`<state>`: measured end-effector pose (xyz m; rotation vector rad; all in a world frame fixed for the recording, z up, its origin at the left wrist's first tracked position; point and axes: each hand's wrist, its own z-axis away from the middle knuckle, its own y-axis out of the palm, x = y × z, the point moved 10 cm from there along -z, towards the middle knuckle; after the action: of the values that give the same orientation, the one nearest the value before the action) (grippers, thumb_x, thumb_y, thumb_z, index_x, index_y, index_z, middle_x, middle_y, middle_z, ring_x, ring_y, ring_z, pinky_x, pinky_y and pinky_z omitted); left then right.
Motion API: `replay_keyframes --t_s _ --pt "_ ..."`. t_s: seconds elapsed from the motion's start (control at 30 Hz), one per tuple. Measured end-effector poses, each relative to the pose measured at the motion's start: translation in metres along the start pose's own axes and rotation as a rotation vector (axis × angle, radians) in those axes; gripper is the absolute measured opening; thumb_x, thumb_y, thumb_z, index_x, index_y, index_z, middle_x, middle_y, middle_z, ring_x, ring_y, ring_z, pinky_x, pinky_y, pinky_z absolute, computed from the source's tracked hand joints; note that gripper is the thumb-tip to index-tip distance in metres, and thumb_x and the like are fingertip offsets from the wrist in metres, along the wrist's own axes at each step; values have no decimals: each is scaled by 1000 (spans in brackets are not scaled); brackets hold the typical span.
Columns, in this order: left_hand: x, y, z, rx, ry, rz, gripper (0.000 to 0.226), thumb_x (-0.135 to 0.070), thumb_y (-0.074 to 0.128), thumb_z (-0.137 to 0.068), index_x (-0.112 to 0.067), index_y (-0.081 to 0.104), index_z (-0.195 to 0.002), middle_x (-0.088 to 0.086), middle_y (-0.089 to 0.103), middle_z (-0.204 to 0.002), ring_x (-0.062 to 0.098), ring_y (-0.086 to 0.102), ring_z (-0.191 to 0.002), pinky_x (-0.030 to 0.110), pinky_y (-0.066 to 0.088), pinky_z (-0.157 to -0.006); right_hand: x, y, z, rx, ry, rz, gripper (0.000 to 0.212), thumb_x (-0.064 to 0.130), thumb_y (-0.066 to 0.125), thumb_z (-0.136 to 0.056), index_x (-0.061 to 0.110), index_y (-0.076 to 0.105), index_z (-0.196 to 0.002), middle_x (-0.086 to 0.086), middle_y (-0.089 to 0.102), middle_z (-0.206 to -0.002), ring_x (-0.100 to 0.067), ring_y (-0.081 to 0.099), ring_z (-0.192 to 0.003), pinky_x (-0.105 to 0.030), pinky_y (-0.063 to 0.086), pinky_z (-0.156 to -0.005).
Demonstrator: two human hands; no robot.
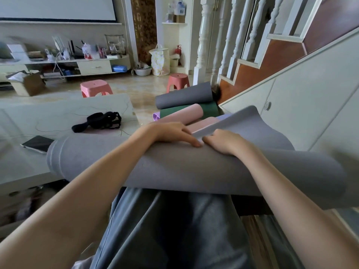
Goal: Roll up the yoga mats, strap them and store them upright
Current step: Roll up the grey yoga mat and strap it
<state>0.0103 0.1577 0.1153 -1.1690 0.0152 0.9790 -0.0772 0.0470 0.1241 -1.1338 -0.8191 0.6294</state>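
Rolling step: grey mat (174,167) lies across the lap, mostly rolled, its loose flap (252,121) rising at the right. Left hand (171,133) presses flat on the roll; right hand (223,141) curls over the flap edge. Next: tighten, then fetch black straps (101,121) from the table's (58,111) far edge. Other mats (184,98) crowd the floor ahead.

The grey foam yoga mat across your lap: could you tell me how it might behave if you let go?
The grey foam yoga mat would probably spring open: its free edge already lifts beyond the left hand and right hand. Being a rounded roll, it may also roll off. It looks soft and light.
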Motion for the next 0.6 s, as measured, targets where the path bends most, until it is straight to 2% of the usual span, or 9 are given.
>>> replay_keyframes --t_s 0.07,0.13,0.2,0.23,0.3,0.4,0.5,0.53,0.6 --pt "-18 -7 3 -81 65 -54 45 -74 54 -77 -36 65 -97 -15 60 -111 2 49 -104 22 37 -101 -2 5 -12 97 27 -53 60 54 32 -90 22 51 -137 -6 50 -142 -31 50 -121 -43 38 -99" --pt "-22 -4 -3 -112 80 4 27 -62 52 -89 -40 51 -106 -21 49 -107 -5 33 -100 8 27 -92 0 11 -20 182 30 -50 60 52 31 -92 21 46 -142 -9 47 -145 -30 49 -123 -44 37 -100" --pt "-13 7 -13 -45 68 97 49 -69 58 -81 -36 51 -117 -18 51 -119 2 38 -114 17 25 -103 3 14 -20 232 2 -29 46 48 33 -94 28 56 -128 -5 52 -137 -27 52 -114 -41 38 -96" --pt "-12 15 -15 27 47 89 61 -76 60 -73 -37 55 -119 -15 53 -125 5 43 -120 24 25 -108 4 15 -18 252 -31 -32 30 44 35 -96 33 59 -109 -3 55 -128 -23 54 -104 -38 39 -89" --pt "-15 20 -9 142 33 -20 60 -82 56 -67 -44 59 -113 -13 57 -126 8 50 -119 29 31 -109 -3 18 -20 266 -30 -69 21 38 37 -96 34 56 -90 -4 58 -119 -18 54 -89 -35 38 -78" --pt "-19 10 -4 101 32 -178 68 -75 59 -74 -35 50 -129 -12 51 -126 11 48 -115 31 35 -102 -24 22 -27 265 88 -157 24 48 38 -92 33 51 -105 0 54 -108 -21 53 -99 -36 38 -86" --pt "-29 9 9 40 181 -305 102 -71 78 -53 -44 32 -140 -20 44 -127 6 42 -115 28 34 -101 -31 24 -40 249 49 -80 45 56 33 -88 34 55 -122 1 54 -115 -24 53 -111 -42 39 -99" --pt "-31 10 14 3 224 -340 108 -72 80 -49 -47 30 -141 -23 43 -127 3 40 -113 27 33 -100 -30 21 -42 217 42 -72 50 56 34 -88 30 59 -121 0 56 -112 -26 56 -106 -43 42 -96" --pt "-34 8 22 -96 280 -391 100 -75 76 -50 -49 33 -137 -24 46 -120 3 44 -108 28 36 -92 -23 -4 -38 -25 -9 -98 43 49 40 -90 18 68 -99 -6 64 -97 -28 60 -89 -36 48 -78"
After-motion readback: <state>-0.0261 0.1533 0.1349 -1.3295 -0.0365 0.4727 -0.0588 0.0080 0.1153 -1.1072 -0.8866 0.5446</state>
